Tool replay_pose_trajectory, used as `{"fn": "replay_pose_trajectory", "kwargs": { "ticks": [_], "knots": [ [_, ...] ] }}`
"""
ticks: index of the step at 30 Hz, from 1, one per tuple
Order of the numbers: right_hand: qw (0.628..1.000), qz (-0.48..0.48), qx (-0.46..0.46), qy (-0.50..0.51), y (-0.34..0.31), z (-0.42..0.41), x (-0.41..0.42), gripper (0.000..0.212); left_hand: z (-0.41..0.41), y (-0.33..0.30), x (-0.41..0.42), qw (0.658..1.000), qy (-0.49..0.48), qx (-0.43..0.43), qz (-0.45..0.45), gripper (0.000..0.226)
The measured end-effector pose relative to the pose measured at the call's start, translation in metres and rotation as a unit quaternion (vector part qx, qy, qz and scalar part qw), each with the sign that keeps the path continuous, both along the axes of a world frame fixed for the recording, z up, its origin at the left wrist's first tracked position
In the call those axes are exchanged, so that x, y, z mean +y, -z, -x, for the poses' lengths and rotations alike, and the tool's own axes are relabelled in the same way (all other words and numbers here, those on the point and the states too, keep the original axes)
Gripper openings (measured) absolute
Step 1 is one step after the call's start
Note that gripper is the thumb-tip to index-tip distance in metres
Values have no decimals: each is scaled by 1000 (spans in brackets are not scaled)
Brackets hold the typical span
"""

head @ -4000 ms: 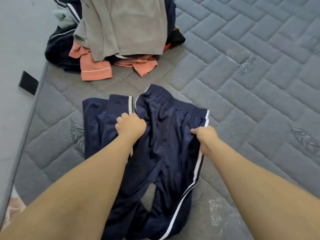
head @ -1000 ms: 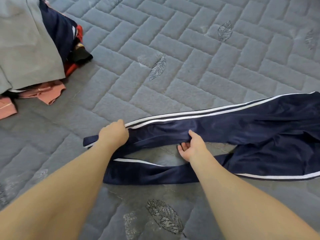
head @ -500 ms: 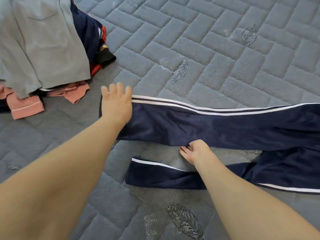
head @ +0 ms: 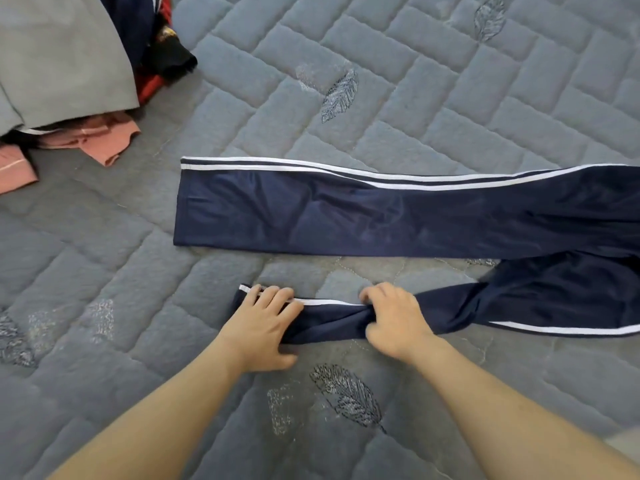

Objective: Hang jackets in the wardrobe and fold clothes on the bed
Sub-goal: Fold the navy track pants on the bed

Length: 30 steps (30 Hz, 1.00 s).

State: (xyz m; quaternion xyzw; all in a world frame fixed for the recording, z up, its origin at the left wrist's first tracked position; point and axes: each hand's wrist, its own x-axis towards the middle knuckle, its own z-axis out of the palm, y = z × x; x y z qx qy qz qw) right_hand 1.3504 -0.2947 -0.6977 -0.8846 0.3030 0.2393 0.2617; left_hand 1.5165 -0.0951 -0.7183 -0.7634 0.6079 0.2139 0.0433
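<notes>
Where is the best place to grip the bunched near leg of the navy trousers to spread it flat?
Probably at the cuff of the near leg, pinching both corners from above on the person's side: it lies twisted and narrow, unlike the flat far leg.

A grey quilted mattress cover (head: 485, 98) fills the view, stitched in a herringbone of padded bricks. Dark embroidered leaf motifs are scattered over it: one near the middle top (head: 339, 97), one at the upper right (head: 488, 17), and a larger one close by (head: 346, 396). Faint whitish speckled patches (head: 100, 318) mark the left side. A pale blurred corner (head: 623, 448), perhaps floor, shows lower right.
</notes>
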Motion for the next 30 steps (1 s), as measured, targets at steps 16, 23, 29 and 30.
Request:
{"fn": "replay_pose_trajectory", "kwargs": {
  "ticks": [16,23,29,30],
  "knots": [
    [986,129,101,-42,-40,-6,-9,40,-28,-60,-5,905,-266,190,-271,19],
    [732,93,-95,668,-18,63,-27,53,45,-27,-36,977,-183,-4,-109,62],
    [468,-139,-160,858,9,93,-29,51,86,-14,-81,977,-179,-86,-75,25],
    [462,-139,-183,857,11,92,-28,46,83,-15,-87,973,-208,-72,-71,19]
  ]
}}
